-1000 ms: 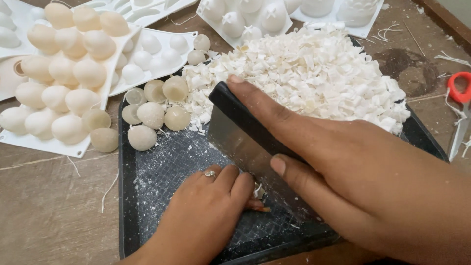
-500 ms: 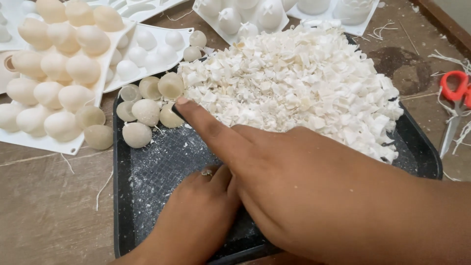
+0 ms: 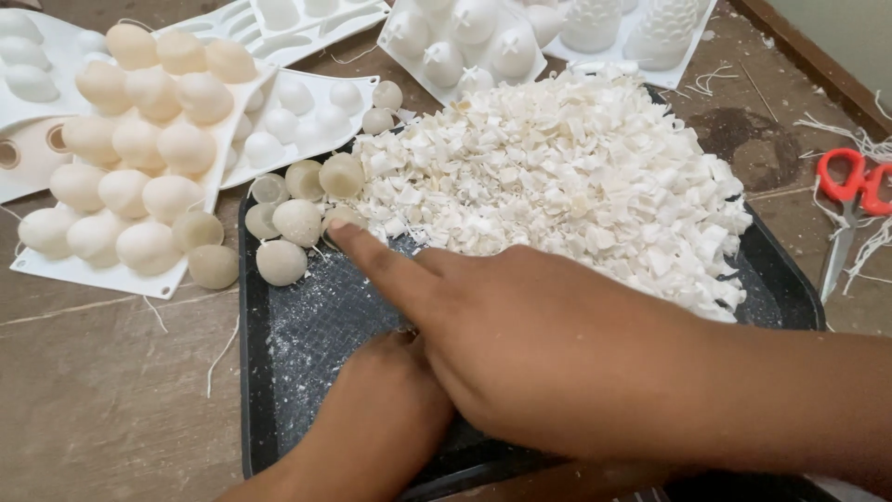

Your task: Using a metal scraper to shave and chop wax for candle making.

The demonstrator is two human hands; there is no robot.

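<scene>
Flakes (image 3: 567,177) fill black tray (image 3: 253,372); right hand (image 3: 548,353) covers left hand (image 3: 381,418), either grip unclear.

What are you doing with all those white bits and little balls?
A person works over a dark tray on a brown table. The right hand lies across the tray, forefinger stretched toward the small cream half-balls at the edge of a big heap of white chips. The left hand rests on the tray, partly under the right. What they press on is hidden. White moulds filled with more cream balls lie to the left, and red-handled scissors to the right.
</scene>
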